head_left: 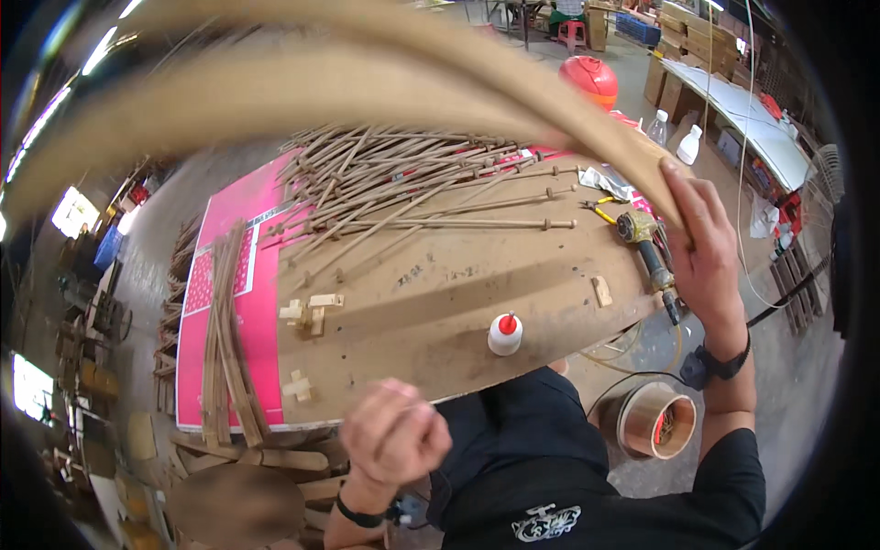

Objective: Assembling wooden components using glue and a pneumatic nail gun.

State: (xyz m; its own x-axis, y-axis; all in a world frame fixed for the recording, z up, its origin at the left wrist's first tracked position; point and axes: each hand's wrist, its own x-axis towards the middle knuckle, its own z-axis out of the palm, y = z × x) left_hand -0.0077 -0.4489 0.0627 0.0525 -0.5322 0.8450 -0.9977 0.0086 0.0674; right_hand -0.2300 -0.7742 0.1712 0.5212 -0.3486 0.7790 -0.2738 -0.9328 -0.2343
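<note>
The right hand [701, 243], out past the bench's right edge, has its grip closed around the near end of a long, curved, pale tan wooden piece [403, 96], thumb and fingers pressed against the wood. That wood is raised above the bench [440, 284], arching across the far side toward the upper left; it is blurred, and I cannot tell whether it is one forked piece or two together. The left hand [394, 435] is curled into a loose fist just off the bench's near edge; I cannot tell whether its grip has hold of anything.

The bench has a bare brown board top with a bright pink covering along its left end. Thin brown wooden rods with small knobs [403, 174] lie in a crossed heap toward the far edge. A bundle of narrow brown wooden strips [226, 339] lies along the pink left end, reaching the near left corner. A white squeeze bottle with a red tip [505, 335] stands near the middle of the near edge. By the right edge lie a metal-headed power tool with a dark handle [649, 257], yellow-handled pliers [602, 211] just beside it, and a small pale wooden block [601, 291]. Below the right edge, a tan round bucket [632, 422] stands on the floor.
</note>
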